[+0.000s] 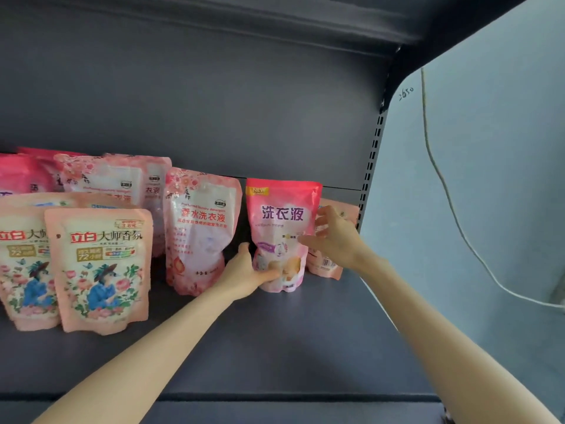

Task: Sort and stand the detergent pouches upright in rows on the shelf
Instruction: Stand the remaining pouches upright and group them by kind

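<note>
A bright pink pouch with a NEW label (282, 209) stands upright on the dark shelf (275, 338), right of centre. My left hand (247, 273) grips its lower left corner. My right hand (334, 237) touches its right edge with fingers spread, in front of a peach pouch (327, 266) that leans at the shelf's right end, back side showing. A pale pink floral pouch (200, 228) stands just left of the held one. Two peach pouches with a lady in blue (102, 267) stand at the front left, with more pink pouches (113, 175) behind them.
The shelf's slotted upright (371, 166) closes off the right end. Beyond it is a pale wall (489, 179) with a hanging cable (452, 209). An upper shelf (275, 22) overhangs. Bare shelf surface lies in front of the pouches.
</note>
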A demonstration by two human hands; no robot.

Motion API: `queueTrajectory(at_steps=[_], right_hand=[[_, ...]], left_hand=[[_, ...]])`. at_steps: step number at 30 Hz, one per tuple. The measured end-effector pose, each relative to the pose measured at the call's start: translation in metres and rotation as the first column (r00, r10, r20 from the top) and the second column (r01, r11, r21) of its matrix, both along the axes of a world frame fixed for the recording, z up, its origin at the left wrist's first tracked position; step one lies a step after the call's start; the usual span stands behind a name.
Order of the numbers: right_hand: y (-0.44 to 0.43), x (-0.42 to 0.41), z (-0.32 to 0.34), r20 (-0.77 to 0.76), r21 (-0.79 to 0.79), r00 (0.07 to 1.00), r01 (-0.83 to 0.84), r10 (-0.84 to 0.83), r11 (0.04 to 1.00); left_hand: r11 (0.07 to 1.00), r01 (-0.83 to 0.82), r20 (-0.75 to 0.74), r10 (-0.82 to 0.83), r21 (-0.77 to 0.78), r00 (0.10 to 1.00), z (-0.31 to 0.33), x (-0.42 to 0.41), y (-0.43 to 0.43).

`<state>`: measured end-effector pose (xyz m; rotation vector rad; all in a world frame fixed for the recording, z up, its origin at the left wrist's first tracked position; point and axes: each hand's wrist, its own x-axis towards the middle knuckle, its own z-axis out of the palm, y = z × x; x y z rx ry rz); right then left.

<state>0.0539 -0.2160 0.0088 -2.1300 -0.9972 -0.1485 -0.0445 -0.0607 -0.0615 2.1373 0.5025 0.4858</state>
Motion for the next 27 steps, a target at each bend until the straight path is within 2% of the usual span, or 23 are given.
queueTrajectory(at_steps=[3,7,10,19,27], right_hand=[[0.007,0.016,0.001,-0.04,0.12,0.999,-0.017,0.022,0.993],[0.017,0.031,0.0,-0.062,0.162,0.99,-0.116,0.128,0.98],[0.024,0.038,-0.001,-0.074,0.178,0.99,-0.107,0.122,0.978],[0.045,0.048,-0.005,-0.111,0.178,0.991,-0.052,0.073,0.983],[0.05,0.05,-0.003,-0.098,0.106,0.994,-0.035,0.046,0.994]], left_hand=[[0.992,0.018,0.088,-0.006,-0.129,0.996,-0.007,0.011,0.005],[0.992,0.014,0.134,0.002,-0.123,0.991,-0.009,0.019,0.009],[0.994,-0.021,0.154,0.038,-0.111,0.987,-0.009,0.024,0.012],[0.993,-0.098,0.175,0.107,-0.062,0.979,-0.006,0.039,0.02],[0.992,-0.105,0.161,0.115,-0.074,0.98,-0.008,0.043,0.02]])
